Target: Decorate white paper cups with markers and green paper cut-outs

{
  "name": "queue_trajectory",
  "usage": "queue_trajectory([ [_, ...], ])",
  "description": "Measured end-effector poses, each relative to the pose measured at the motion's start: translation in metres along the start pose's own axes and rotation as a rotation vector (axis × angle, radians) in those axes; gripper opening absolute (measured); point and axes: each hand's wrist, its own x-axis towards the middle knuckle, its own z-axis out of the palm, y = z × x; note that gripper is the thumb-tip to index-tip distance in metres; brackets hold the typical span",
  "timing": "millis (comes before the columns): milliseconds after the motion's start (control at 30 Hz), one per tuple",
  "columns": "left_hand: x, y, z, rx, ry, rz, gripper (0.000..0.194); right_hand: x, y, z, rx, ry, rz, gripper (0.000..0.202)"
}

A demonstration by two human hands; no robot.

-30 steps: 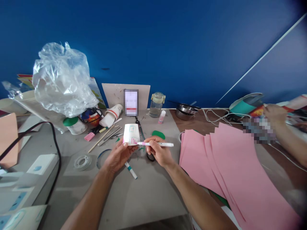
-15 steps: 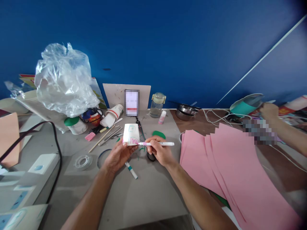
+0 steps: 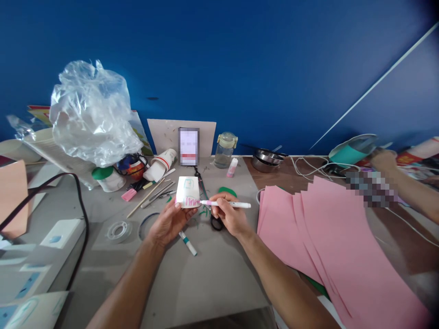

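My left hand (image 3: 168, 222) holds a small white cup (image 3: 188, 188) by its lower edge. On the cup's side are a teal square outline and pink strokes along the bottom. Between the fingers of my right hand (image 3: 229, 213) is a white marker (image 3: 236, 204), its pink tip at the cup's lower right edge. Black scissor handles (image 3: 216, 223) lie under my right hand. A teal and white marker (image 3: 188, 243) rests on the grey table (image 3: 206, 283) just below the cup.
Behind stand a phone (image 3: 188, 146), a glass jar (image 3: 225, 150) and a glue stick (image 3: 232, 167). Pink paper sheets (image 3: 329, 228) spread at the right, near another person's arm (image 3: 408, 187). A tape roll (image 3: 118, 232), wooden sticks (image 3: 145, 198) and a plastic bag (image 3: 94, 114) are at the left.
The marker in my right hand has shifted slightly right and up. The pink strokes at the cup's lower right look longer and fuller. My left hand holds the cup almost unmoved.
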Motion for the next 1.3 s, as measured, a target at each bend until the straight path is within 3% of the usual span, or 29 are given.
queue_trajectory([
  [333, -0.0003, 0.0011, 0.0004, -0.022, -0.004, 0.016, 0.034, -0.0001, -0.0006, -0.0015, -0.032, -0.025, 0.033, 0.023],
  [500, -0.0012, 0.001, 0.0033, 0.035, -0.012, -0.002, 0.041, 0.0005, 0.0001, -0.0009, 0.051, -0.005, -0.006, 0.025],
  [1133, -0.0013, -0.0004, 0.0068, 0.113, 0.012, 0.014, 0.04, 0.0001, 0.0002, 0.0033, 0.034, 0.026, 0.004, 0.026],
  [1300, 0.0005, -0.0014, 0.0075, 0.138, -0.032, 0.032, 0.04, 0.0, 0.0019, 0.0035, 0.036, 0.014, 0.021, 0.026],
])
